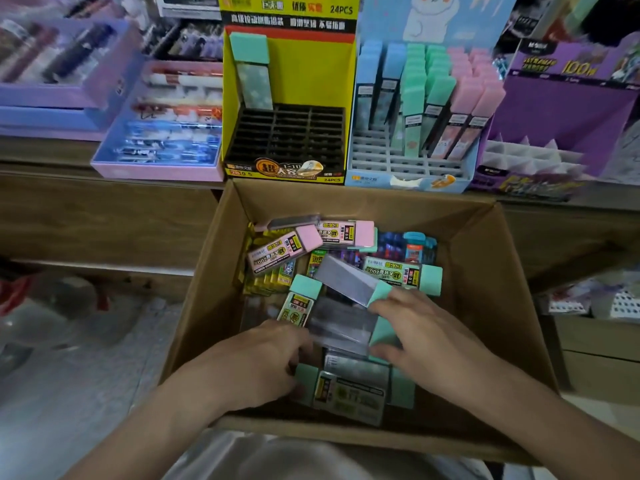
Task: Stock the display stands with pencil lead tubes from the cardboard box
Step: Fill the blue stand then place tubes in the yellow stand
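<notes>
Left hand: the left hand [256, 362] is reached down into the cardboard box [485, 271] from its near edge, back uppermost. The fingers are curled at the clear end of a mint-capped tube [341, 327]. Whether that end is truly gripped cannot be told, as the fingertips are hidden.
Right hand: the right hand [429, 337] is lowered in from the near right. The tube's mint cap is pinched between thumb and forefinger (the forefinger also lies against the cap of a second tube [346, 278] just beyond).
Task thing: the mint-capped tube is held roughly level between the two hands, over the heap in the near half of the box.
Box: loose tubes [277, 252] with pink and mint caps are piled flat and crosswise inside. The box is placed in front of and below the worktop [52, 150] edge.
Worktop, left: purple boxes [69, 88] and a pink tray [159, 171] of pens are laid out, much blurred.
Worktop, middle: a yellow display stand [311, 74] is set directly behind the box. One upright tube [251, 71] is stood in the back left corner of its black grid.
Worktop, right: a blue display stand [408, 164] is set just beside the yellow one, its rear rows filled with upright tubes capped blue, mint and pink. A purple stand [561, 112] with white dividers is seen beyond it.
Floor: a grey floor [69, 375] is seen left of the box, blurred.
</notes>
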